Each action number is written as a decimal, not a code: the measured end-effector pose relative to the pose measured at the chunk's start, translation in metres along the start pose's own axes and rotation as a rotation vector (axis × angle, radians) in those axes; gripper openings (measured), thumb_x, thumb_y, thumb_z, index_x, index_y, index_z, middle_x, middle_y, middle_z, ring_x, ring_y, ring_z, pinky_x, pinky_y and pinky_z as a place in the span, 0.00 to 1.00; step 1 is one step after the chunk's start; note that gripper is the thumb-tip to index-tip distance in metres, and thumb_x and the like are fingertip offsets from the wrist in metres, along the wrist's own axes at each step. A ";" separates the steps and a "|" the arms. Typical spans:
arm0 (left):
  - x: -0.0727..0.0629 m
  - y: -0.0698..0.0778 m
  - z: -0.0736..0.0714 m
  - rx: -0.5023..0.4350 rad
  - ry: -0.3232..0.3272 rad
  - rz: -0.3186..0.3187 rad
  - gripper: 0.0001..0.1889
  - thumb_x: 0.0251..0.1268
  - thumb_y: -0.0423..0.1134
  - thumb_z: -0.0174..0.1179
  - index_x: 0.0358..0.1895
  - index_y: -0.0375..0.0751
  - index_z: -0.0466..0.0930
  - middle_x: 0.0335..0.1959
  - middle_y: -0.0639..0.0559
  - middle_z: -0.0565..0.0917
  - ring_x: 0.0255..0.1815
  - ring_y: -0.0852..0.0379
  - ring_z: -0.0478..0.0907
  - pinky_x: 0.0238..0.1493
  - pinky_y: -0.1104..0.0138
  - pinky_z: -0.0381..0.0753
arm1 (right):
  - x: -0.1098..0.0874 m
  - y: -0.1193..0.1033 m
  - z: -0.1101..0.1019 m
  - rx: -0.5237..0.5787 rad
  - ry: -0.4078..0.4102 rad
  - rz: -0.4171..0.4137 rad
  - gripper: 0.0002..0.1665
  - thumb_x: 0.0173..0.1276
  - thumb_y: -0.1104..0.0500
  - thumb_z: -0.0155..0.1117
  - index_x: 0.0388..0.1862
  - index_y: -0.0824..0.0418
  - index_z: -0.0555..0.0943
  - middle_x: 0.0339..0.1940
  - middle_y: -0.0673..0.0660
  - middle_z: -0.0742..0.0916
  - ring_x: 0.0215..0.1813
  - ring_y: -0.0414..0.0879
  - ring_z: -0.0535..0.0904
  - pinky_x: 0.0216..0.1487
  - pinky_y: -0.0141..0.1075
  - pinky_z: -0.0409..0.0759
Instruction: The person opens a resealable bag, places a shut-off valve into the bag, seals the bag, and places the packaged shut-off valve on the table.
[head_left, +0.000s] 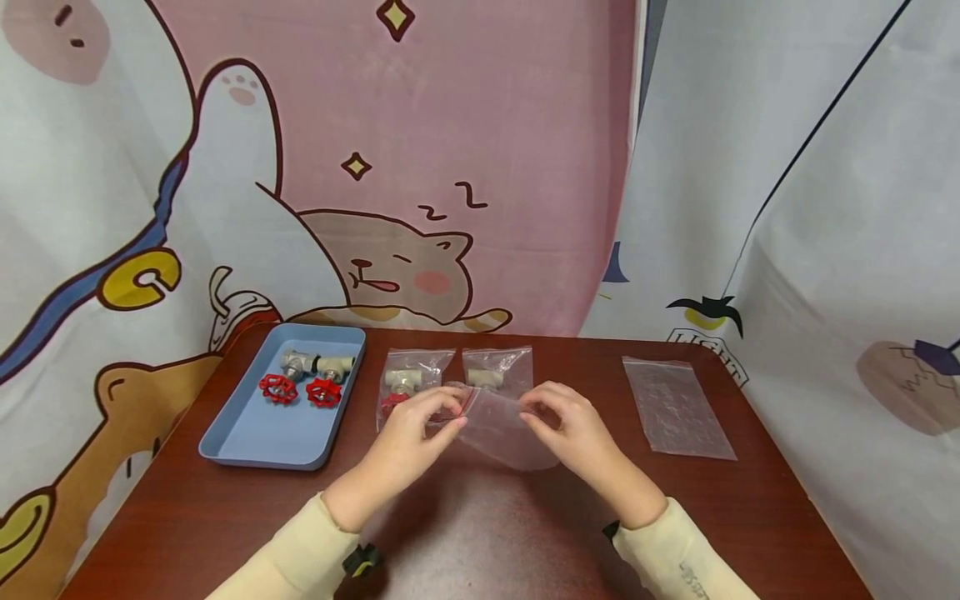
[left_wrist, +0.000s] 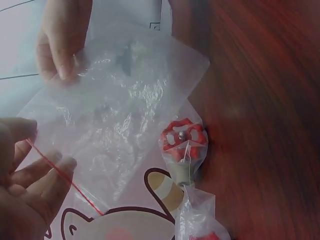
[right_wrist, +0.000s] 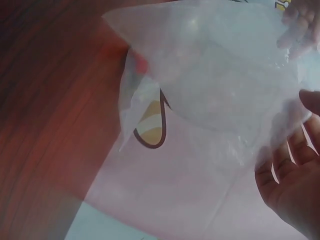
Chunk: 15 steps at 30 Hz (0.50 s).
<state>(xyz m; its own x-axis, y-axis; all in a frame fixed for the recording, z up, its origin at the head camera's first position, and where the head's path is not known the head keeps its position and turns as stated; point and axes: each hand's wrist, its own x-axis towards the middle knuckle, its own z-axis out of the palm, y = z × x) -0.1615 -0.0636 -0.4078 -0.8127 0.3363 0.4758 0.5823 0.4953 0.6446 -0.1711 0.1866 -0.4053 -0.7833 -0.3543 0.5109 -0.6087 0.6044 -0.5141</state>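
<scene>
A clear zip bag (head_left: 498,429) with a red line along its top edge is held up over the table. My left hand (head_left: 416,429) pinches one end of that edge; the left wrist view shows the red line (left_wrist: 65,176) running from its fingers. My right hand (head_left: 573,429) grips the opposite side of the bag between thumb and curled fingers. Nothing shows inside this bag. Just behind it lie two filled clear bags: the left bag (head_left: 431,360) holds a valve with a red handwheel (head_left: 393,403), and the right bag (head_left: 517,363) shows a pale fitting (head_left: 484,378), partly hidden.
On the left stands a blue tray (head_left: 262,442) with two valves, their red handwheels (head_left: 279,389) facing forward. A flat clear bag (head_left: 678,408) lies on the right of the brown table (head_left: 480,542). A printed curtain (head_left: 525,167) hangs right behind the table.
</scene>
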 end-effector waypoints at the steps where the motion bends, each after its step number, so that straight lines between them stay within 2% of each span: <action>1: 0.000 0.000 0.000 -0.011 -0.010 -0.003 0.05 0.60 0.40 0.65 0.34 0.50 0.77 0.55 0.56 0.81 0.54 0.59 0.78 0.45 0.64 0.80 | 0.000 0.001 -0.001 -0.011 -0.008 0.002 0.10 0.56 0.63 0.72 0.36 0.53 0.83 0.34 0.43 0.83 0.37 0.36 0.76 0.38 0.31 0.77; 4: -0.002 0.000 -0.002 -0.044 -0.039 -0.021 0.05 0.60 0.40 0.65 0.33 0.51 0.77 0.62 0.57 0.76 0.54 0.59 0.79 0.40 0.68 0.81 | -0.001 0.004 -0.004 -0.056 -0.016 0.002 0.10 0.55 0.63 0.72 0.35 0.52 0.83 0.34 0.43 0.83 0.37 0.36 0.76 0.37 0.31 0.77; 9: -0.004 0.001 -0.004 -0.124 -0.078 -0.032 0.07 0.55 0.37 0.68 0.30 0.53 0.78 0.65 0.58 0.73 0.56 0.59 0.78 0.31 0.73 0.80 | 0.000 0.008 -0.009 -0.108 0.015 -0.024 0.07 0.55 0.64 0.71 0.31 0.53 0.84 0.31 0.43 0.84 0.34 0.36 0.74 0.33 0.30 0.75; 12: -0.004 0.001 -0.004 -0.141 -0.082 -0.016 0.09 0.53 0.36 0.69 0.28 0.52 0.78 0.64 0.56 0.75 0.55 0.58 0.78 0.30 0.72 0.81 | 0.000 0.007 -0.010 -0.094 0.016 -0.021 0.08 0.53 0.65 0.71 0.31 0.54 0.83 0.31 0.42 0.83 0.34 0.36 0.75 0.34 0.31 0.76; 15: -0.004 0.002 -0.001 -0.169 -0.084 0.001 0.09 0.53 0.35 0.69 0.27 0.49 0.76 0.62 0.51 0.76 0.48 0.59 0.82 0.34 0.71 0.82 | 0.000 0.005 -0.008 -0.072 -0.002 -0.019 0.10 0.52 0.64 0.72 0.34 0.54 0.83 0.32 0.42 0.83 0.35 0.36 0.76 0.37 0.32 0.79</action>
<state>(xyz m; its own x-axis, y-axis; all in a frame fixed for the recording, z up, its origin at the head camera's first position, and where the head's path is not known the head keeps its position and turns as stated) -0.1569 -0.0654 -0.4080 -0.8067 0.4060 0.4294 0.5723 0.3555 0.7390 -0.1730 0.1951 -0.4023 -0.7717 -0.3679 0.5188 -0.6131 0.6470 -0.4533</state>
